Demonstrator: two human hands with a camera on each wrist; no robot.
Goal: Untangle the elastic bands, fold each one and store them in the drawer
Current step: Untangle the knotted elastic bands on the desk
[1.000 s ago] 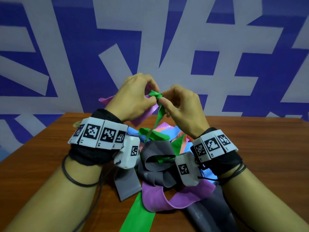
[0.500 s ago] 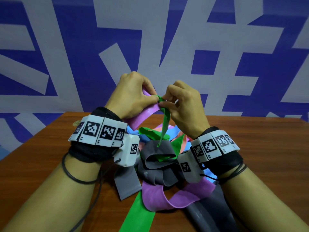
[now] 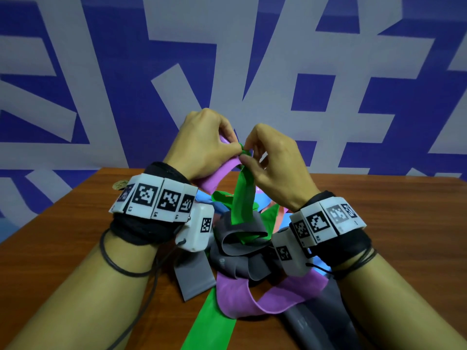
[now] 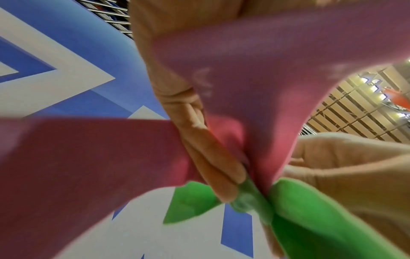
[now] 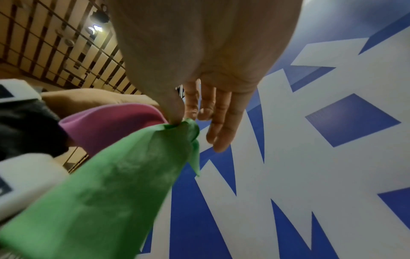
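Green band (image 3: pixel 243 198) knotted round purple band (image 3: pixel 217 174); left grip (image 3: pixel 202 142), right grip (image 3: pixel 275 160) both pinch knot.

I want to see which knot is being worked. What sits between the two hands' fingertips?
Between the left hand and right hand, the knotted green band where it meets the purple band; clearest in the left wrist view.

1. Your path straight ahead is blocked by the tangled band pile (image 3: pixel 242 251), heaped between your wrists.
2. Bare wooden table (image 3: pixel 394 218) lies open to both sides.
3. The wall (image 3: pixel 328 72) closes off the far edge.
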